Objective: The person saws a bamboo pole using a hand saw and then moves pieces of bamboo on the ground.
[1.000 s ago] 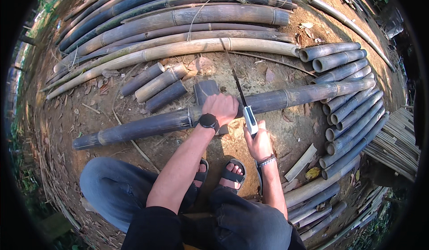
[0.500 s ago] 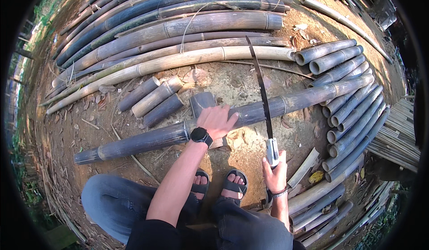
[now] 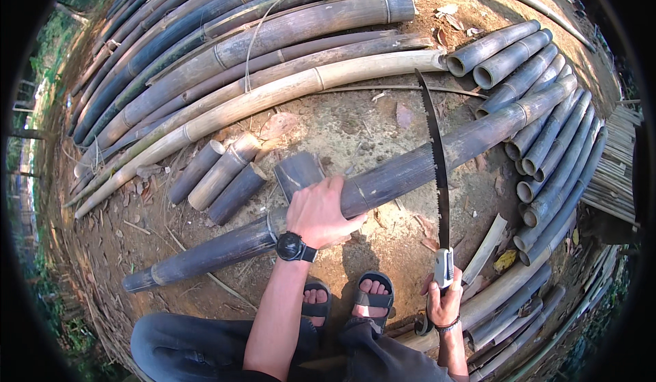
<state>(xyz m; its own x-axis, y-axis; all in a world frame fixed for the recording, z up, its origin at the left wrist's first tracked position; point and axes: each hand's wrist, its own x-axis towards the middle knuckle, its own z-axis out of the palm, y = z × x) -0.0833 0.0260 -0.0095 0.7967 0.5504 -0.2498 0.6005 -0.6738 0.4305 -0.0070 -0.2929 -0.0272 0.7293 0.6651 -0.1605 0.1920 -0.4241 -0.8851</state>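
Observation:
A long dark bamboo pole slants across the ground in front of me, its right end lying over a stack of cut bamboo. My left hand, with a watch on its wrist, grips the pole left of its middle, fingers curled over the top. Under the pole beside that hand sits a short dark bamboo block. My right hand is closed around the pale handle of a curved pruning saw. Its blade crosses over the pole to the right of my left hand, toothed edge facing left. Blade contact with the bamboo is unclear.
Long bamboo poles lie side by side at the far left. Three short pieces rest nearer. At right are the cut lengths, a split strip and more poles. My sandalled feet stand below the pole.
The saw and my right hand have shifted right and lower in view, with the blade farther right along the pole. My left hand stays on the pole. The whole view has tilted slightly.

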